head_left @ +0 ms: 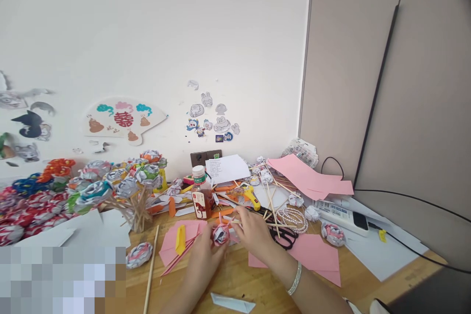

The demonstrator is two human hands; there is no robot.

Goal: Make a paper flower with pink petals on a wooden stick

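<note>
My left hand (206, 251) is closed around a small paper flower (221, 235) of white, grey and pink folds, low over the wooden table. At the flower's right edge, the fingers of my right hand (253, 233) are pinched together; what lies between them is hidden. A thin wooden stick (285, 226) shows beyond the right hand, and I cannot tell whether the hand grips it. Left of the flower lie pink paper sheets (169, 248) with a folded yellow strip (180, 239) on top. Black-handled scissors (289, 241) rest just past my right hand.
A drink bottle (201, 196) stands behind the hands, beside a yellow glue gun (251, 197). Finished paper flowers (97, 191) crowd the left. To the right are pink paper (318, 257), pearl strings (294, 218) and a power strip (340, 218). A folded pale strip (233, 302) lies in front.
</note>
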